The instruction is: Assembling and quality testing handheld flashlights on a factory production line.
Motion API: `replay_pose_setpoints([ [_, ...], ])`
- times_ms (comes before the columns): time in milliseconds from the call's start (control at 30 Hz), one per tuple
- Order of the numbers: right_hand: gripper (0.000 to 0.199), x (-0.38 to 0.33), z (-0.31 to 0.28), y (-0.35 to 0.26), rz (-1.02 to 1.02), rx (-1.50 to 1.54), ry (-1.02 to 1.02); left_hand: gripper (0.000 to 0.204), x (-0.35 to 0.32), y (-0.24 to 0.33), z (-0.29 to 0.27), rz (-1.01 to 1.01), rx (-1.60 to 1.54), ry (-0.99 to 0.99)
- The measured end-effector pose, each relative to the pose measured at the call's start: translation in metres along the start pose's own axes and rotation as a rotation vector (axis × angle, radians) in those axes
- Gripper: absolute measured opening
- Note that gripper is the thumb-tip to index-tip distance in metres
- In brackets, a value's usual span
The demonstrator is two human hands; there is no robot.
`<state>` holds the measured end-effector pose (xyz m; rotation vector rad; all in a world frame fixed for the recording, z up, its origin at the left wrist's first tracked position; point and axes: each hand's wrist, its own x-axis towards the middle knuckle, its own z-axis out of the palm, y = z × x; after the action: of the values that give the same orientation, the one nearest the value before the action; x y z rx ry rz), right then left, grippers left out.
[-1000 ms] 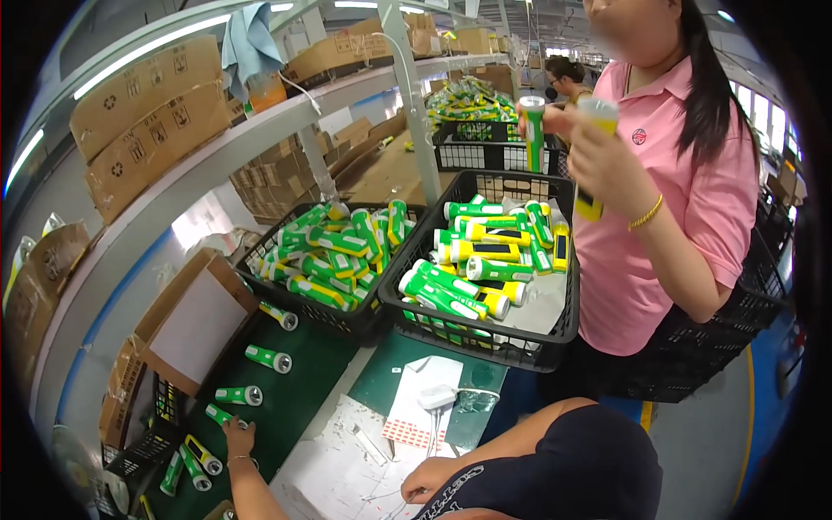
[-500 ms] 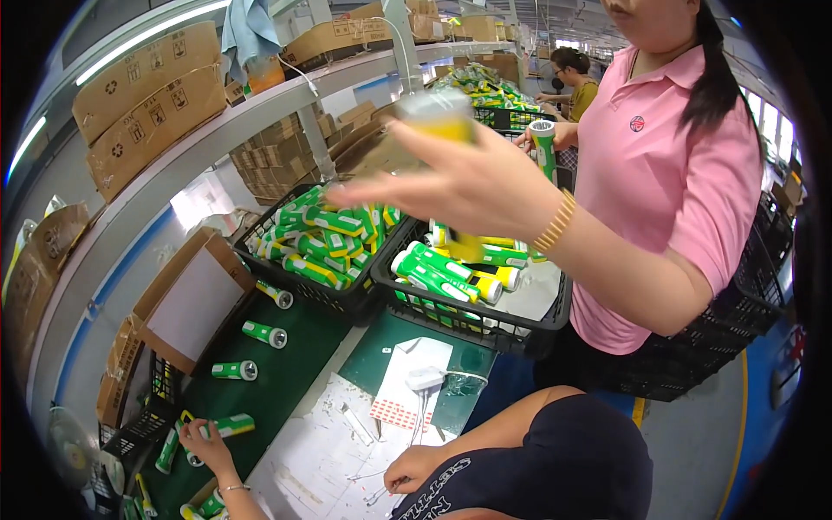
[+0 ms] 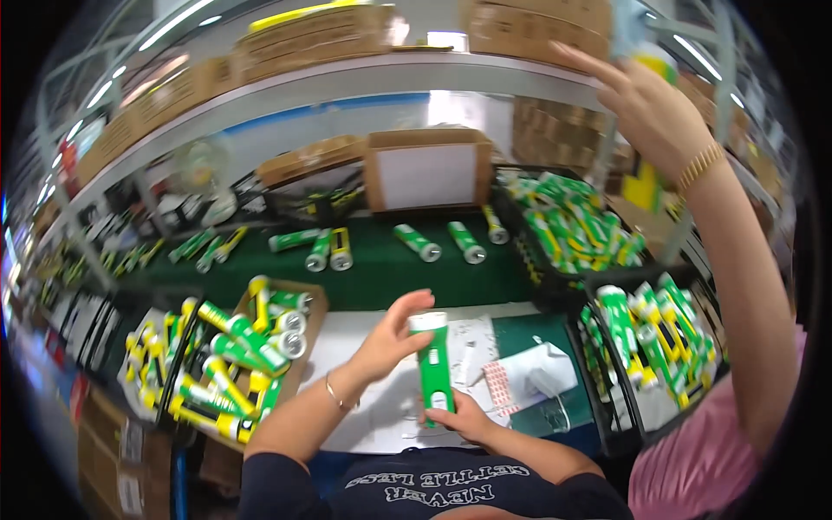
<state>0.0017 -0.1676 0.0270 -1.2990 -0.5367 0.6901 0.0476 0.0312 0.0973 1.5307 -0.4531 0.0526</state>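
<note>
In front of my chest stands a green flashlight (image 3: 436,368) with a white head, tilted slightly. My left hand (image 3: 390,340), a bracelet at its wrist, is at the head end, thumb against its side and fingers curving around the top. Lower down, my right hand (image 3: 465,418) grips the tail end, its thumb across the green body. Beneath both hands lies a white work sheet (image 3: 364,420). Just right of them are a sheet of red stickers (image 3: 498,388) and a white bag (image 3: 555,366).
Green and yellow flashlights fill a cardboard tray (image 3: 312,325) at left and black crates (image 3: 598,381) at right. Several more lie along the green belt (image 3: 381,282). A co-worker's arm (image 3: 737,225) reaches up at right, a blurred flashlight by its hand. A shelf (image 3: 433,65) spans overhead.
My view has swung left toward the belt. My left hand has come from the flashlights on the belt to the middle, and both hands now hold a green flashlight.
</note>
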Motion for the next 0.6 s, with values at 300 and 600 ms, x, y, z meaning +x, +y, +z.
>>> replay_pose_setpoints([
  [300, 0.027, -0.011, -0.011, 0.036, 0.179, 0.04, -0.07, 0.088, 0.051, 0.218, -0.244, 0.464, 1.694, 1.056],
  [600, 0.036, 0.006, -0.023, 0.033, 0.146, 0.05, 0.001, 0.075, 0.091, 0.301, -0.291, 0.151, 2.025, 1.099],
])
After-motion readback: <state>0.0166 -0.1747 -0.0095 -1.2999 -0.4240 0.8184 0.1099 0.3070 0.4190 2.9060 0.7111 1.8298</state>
